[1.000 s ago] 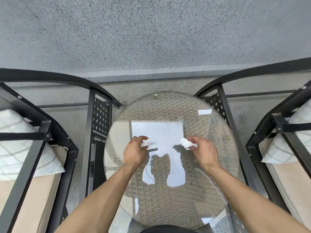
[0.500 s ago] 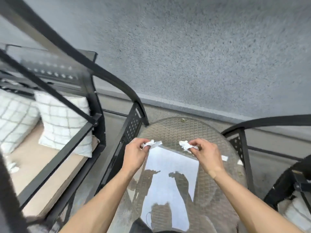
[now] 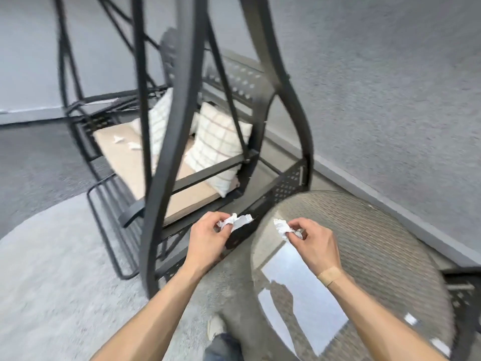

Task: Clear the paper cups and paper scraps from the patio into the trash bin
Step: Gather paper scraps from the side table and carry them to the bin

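My left hand (image 3: 208,237) pinches a crumpled white paper scrap (image 3: 235,221) just left of the round glass-topped wicker table (image 3: 377,230). A second crumpled scrap (image 3: 281,227) is pinched in my right hand (image 3: 313,241), which hovers over the table's near-left edge. Two small white paper scraps (image 3: 126,142) lie on the beige seat cushion of the black metal swing seat (image 3: 187,178) at the left. No trash bin or paper cup is in view.
The swing's black frame posts (image 3: 156,230) rise close in front of me at the left. Checked pillows (image 3: 216,152) sit on its seat. A pale round rug (image 3: 52,269) covers the grey floor at lower left. A grey wall (image 3: 390,87) runs behind the table.
The view has swung left from the table toward the swing seat. Both hands, each still pinching its scrap, have come off the table's middle to its left edge.
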`<move>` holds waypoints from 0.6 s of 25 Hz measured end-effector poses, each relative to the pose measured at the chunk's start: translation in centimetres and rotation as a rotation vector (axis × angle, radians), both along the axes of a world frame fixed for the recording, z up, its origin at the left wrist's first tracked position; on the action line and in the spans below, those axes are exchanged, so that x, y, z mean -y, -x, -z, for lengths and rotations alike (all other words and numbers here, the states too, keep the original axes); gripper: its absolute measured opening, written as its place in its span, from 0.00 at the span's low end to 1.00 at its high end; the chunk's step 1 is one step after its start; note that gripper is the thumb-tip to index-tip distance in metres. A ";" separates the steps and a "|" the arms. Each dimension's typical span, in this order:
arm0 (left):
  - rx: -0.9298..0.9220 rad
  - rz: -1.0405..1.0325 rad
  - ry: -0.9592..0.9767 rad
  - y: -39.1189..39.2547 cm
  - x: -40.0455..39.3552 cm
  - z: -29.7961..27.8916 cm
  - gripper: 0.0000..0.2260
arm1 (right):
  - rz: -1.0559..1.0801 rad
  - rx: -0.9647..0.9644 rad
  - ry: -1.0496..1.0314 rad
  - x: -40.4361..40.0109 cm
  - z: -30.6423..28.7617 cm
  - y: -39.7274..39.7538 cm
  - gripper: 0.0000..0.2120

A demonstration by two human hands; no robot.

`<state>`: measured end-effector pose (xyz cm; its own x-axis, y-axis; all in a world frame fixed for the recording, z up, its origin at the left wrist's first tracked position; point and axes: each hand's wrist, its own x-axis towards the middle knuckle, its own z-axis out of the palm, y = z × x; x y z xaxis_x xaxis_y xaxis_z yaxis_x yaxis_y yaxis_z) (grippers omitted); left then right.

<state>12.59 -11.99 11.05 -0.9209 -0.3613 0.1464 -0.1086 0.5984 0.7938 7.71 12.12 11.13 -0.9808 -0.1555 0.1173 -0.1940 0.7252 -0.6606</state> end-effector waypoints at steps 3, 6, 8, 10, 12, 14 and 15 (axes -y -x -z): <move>-0.015 -0.159 -0.003 -5.1 4.5 -1.1 0.08 | -0.167 -0.018 0.035 5.8 -1.2 -1.0 0.06; -0.022 -0.316 -0.017 -10.9 9.1 -1.7 0.07 | -0.317 -0.034 0.049 12.0 -2.3 -3.0 0.07; -0.053 -0.420 -0.016 -15.2 12.0 -1.9 0.10 | -0.425 -0.071 0.030 16.2 -3.0 -5.0 0.07; -0.071 -0.532 -0.011 -20.4 15.3 -2.1 0.12 | -0.541 -0.100 0.016 21.1 -3.5 -8.0 0.07; -0.074 -0.629 0.002 -25.6 18.4 -2.2 0.12 | -0.644 -0.107 0.024 26.0 -3.9 -11.4 0.07; -0.086 -0.736 0.003 -31.5 21.5 -2.2 0.11 | -0.752 -0.113 0.036 31.2 -4.1 -15.7 0.07; -0.089 -0.786 0.003 -34.3 22.9 -2.2 0.10 | -0.805 -0.127 0.039 33.6 -4.3 -17.9 0.07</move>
<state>46.92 -34.89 13.29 -0.3809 -0.9007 0.2091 -0.4369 0.3746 0.8178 25.64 -21.49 15.39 -0.5491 -0.8007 0.2396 -0.7209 0.3087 -0.6205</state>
